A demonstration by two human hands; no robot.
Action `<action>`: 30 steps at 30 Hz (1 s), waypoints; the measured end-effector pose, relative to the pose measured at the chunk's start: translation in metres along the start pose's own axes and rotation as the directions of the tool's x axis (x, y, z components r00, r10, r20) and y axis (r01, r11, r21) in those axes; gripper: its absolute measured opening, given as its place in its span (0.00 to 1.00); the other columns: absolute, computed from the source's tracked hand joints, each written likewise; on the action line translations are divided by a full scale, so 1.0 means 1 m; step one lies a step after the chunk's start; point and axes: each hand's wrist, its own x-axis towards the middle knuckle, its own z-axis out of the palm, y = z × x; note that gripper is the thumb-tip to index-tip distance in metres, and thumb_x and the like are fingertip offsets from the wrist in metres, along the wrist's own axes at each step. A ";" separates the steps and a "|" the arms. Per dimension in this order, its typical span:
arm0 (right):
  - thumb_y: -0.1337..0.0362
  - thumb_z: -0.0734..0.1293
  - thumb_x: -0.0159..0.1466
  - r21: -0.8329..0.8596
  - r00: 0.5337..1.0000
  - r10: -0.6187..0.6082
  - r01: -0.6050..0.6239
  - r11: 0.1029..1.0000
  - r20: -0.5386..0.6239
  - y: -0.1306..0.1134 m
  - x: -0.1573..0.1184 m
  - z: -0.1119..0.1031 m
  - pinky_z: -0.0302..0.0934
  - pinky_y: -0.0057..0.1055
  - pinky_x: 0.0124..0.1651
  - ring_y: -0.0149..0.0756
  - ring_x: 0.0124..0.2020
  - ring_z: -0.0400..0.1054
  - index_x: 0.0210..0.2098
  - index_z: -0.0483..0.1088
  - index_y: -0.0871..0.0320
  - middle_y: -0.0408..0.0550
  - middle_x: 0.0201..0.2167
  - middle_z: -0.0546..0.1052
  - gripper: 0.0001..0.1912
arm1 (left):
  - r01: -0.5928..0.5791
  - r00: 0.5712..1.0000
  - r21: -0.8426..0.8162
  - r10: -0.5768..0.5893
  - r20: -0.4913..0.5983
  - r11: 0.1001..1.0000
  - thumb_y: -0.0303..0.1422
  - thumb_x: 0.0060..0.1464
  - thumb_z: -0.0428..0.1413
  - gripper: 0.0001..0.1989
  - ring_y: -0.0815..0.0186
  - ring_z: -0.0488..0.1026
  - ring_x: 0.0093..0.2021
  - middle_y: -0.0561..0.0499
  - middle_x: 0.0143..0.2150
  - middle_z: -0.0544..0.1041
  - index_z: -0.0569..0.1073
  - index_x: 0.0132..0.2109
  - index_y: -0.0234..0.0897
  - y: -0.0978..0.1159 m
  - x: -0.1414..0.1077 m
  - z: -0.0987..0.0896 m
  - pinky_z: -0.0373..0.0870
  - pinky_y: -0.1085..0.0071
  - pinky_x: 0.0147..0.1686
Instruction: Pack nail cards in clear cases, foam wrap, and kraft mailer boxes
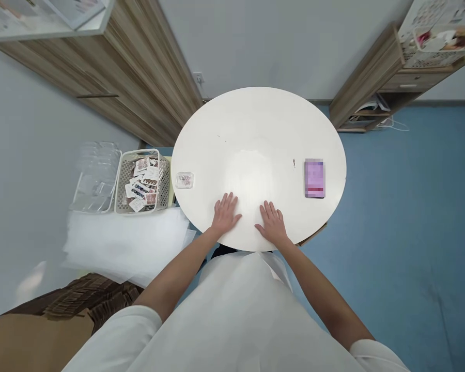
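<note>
Both palms lie face down on a white oval table [256, 124], near its front edge. My left hand [225, 214] is flat with its fingers spread, holding nothing. A short way to its right, my right hand [272, 222] rests the same way, fingers apart and nothing in them. Toward the table's left rim sits a small clear plastic box [185, 180] with pinkish pieces inside, apart from my left hand. On the right side lies a purple box or pack [315, 179], its print blurred, beyond reach of my right fingertips.
Left of the table stands a white basket [163, 181] of carded small items, beside stacked clear plastic containers [96, 178]. White sheets [127, 232] and brown cardboard [39, 336] lie nearer me. A wooden cabinet [147, 67] is behind left, a shelf unit [372, 77] behind right.
</note>
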 end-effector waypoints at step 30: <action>0.57 0.59 0.57 0.491 0.996 0.066 -0.083 0.867 0.052 -0.125 0.105 -0.008 0.47 0.47 0.58 0.45 0.63 0.39 0.61 0.43 0.57 0.54 0.63 0.44 0.35 | 0.399 0.860 -0.455 -0.496 -0.115 0.796 0.45 0.52 0.48 0.37 0.52 0.34 0.64 0.40 0.66 0.35 0.41 0.63 0.36 -0.127 -0.010 -0.048 0.40 0.50 0.58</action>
